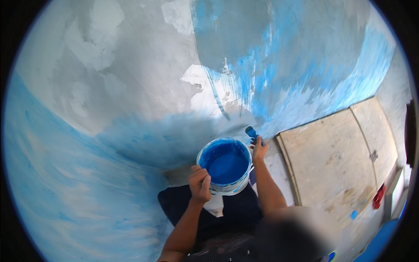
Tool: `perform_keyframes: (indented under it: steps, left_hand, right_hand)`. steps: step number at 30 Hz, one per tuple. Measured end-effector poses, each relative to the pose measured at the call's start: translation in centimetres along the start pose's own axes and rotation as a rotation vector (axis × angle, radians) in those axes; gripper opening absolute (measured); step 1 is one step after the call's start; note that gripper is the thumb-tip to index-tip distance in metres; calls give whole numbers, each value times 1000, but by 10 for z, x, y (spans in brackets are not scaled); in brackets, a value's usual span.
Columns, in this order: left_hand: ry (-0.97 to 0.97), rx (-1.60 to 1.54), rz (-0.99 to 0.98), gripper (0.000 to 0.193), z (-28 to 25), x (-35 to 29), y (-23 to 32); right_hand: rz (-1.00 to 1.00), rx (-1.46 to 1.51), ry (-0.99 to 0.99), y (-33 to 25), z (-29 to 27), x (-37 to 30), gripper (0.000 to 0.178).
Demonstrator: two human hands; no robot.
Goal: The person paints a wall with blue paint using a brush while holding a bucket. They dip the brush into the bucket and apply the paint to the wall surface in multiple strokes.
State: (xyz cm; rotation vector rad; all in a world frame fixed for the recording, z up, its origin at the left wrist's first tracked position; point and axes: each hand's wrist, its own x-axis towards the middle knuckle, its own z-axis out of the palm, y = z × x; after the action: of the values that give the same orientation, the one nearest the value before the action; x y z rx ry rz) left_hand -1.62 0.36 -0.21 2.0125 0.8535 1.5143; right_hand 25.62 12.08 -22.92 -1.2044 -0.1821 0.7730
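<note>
A white bucket (233,189) of blue paint (227,169) is at my lap, its inner wall smeared with blue. My left hand (200,183) is closed on the bucket's left rim. On the other side of the bucket, my right hand (259,149) grips a paintbrush (250,131) with dark blue bristles, pointing up toward the wall. The brush is just beyond the bucket's far right rim, and its handle is partly hidden by my fingers. Ahead rises a wall (279,56) with grey patches, white bare spots and streaky light blue strokes.
To the left, another wall surface (78,187) is brushed light blue. A stained beige board (327,157) lies at the right, with a small red cloth-like thing (379,196) by its edge. A blurred patch covers the lower right.
</note>
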Motion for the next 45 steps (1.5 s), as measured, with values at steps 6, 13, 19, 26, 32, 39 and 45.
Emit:
perform_keyframes:
  steps: [6,13,19,26,32,39,45]
  left_hand:
    - [53,10,-10,33,2,-9,3]
    - [46,2,-9,31,-1,-5,4]
    - [26,30,87,33,-1,-9,-12]
    - [57,25,44,30,-3,-3,-3]
    - [46,1,36,28,-11,-10,-7]
    - [45,-49,13,30,-2,-2,1]
    - [23,-18,-11,30,-4,-4,-2]
  right_hand:
    - [-220,251,-259,-153,62,-47,38]
    - [-235,223,-247,-120,57,-36,41]
    - [60,-46,36,3,-11,-1,34]
    - [73,30,-151,-64,36,-11,29]
    - [-228,312,-397,-197,95,-87,32]
    - [-191,-73,-252,-61,36,-30,32]
    - [-47,-75,-191,-41,32,-19,34]
